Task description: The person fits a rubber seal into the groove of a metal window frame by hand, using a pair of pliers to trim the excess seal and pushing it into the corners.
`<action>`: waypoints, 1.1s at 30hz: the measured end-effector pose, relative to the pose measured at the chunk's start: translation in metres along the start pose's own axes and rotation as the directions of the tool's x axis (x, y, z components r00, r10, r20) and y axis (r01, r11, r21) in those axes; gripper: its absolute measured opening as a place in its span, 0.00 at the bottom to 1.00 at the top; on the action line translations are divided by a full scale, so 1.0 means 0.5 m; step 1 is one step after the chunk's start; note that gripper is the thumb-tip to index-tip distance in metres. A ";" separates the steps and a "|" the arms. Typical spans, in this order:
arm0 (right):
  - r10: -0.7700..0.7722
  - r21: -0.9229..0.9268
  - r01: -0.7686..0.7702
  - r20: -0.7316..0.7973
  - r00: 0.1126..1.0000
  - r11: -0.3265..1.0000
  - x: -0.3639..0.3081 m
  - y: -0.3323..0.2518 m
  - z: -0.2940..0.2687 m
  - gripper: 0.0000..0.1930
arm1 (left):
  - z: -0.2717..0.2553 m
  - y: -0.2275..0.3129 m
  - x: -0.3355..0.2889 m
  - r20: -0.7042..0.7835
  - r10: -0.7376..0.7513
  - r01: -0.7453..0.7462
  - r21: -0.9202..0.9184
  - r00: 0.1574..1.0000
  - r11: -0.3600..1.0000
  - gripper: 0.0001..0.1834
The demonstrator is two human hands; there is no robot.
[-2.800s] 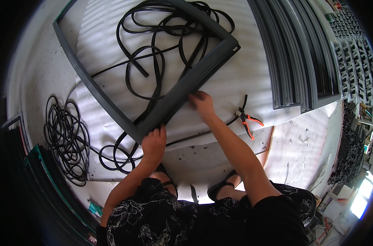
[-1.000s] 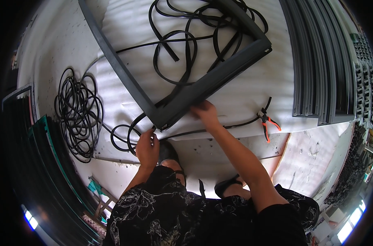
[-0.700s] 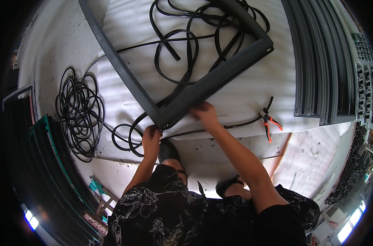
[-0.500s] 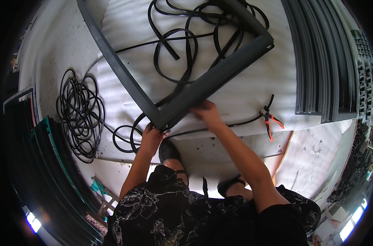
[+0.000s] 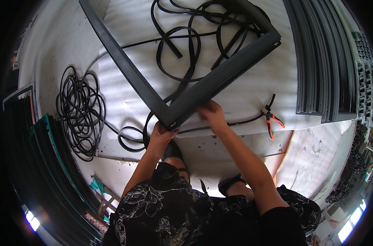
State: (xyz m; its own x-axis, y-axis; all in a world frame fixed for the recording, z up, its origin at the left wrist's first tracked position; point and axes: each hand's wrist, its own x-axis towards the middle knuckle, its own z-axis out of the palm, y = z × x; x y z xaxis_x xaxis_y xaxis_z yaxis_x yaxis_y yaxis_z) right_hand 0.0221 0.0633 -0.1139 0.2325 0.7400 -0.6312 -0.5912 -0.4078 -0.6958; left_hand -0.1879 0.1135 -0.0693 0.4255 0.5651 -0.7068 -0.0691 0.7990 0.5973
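Observation:
A dark grey metal frame [image 5: 131, 71] lies over the white foam sheet, one corner pointing toward me. My left hand [image 5: 158, 138] is closed around that near corner, fingers partly hidden beneath it. On the near side bar, to the right of the corner, my right hand [image 5: 213, 116] grips the lower edge; its fingertips are partly hidden and blurred. A black rubber strip [image 5: 246, 121] runs past my right hand toward the corner. More black strip [image 5: 190, 53] lies in loose loops inside the frame.
Pliers [image 5: 269, 119] with red-and-black handles lie at the right on the foam sheet [image 5: 252, 82]. A tangled coil of black strip [image 5: 80, 112] sits at the left. Dark grey profiles [image 5: 323, 61] are stacked at the far right; dark lengths [image 5: 59, 172] stand at the lower left.
The frame's near corner has shifted slightly to the right, and both hands have moved right with it. The loose strip loops have shifted a little too.

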 end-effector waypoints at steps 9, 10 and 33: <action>-0.022 0.036 0.024 -0.050 0.998 0.999 -0.007 0.020 0.011 0.09 | 0.024 -0.033 0.025 0.007 0.076 -0.075 0.207 0.997 0.975 0.36; -0.036 0.062 0.042 -0.085 0.996 0.997 -0.008 0.018 0.020 0.09 | 0.023 -0.035 0.028 -0.013 0.080 -0.075 0.216 0.997 0.974 0.36; 0.062 0.123 -0.057 -0.034 0.998 0.991 -0.026 0.050 0.036 0.07 | 0.035 -0.059 0.054 -0.186 0.183 -0.120 0.307 0.965 0.944 0.17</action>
State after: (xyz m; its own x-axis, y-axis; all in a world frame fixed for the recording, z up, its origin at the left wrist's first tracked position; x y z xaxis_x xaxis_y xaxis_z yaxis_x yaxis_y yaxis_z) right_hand -0.0097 0.0533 -0.1169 0.2217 0.6948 -0.6842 -0.6938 -0.3806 -0.6113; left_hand -0.1589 0.1015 -0.0993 0.2302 0.7299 -0.6437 0.1608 0.6238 0.7649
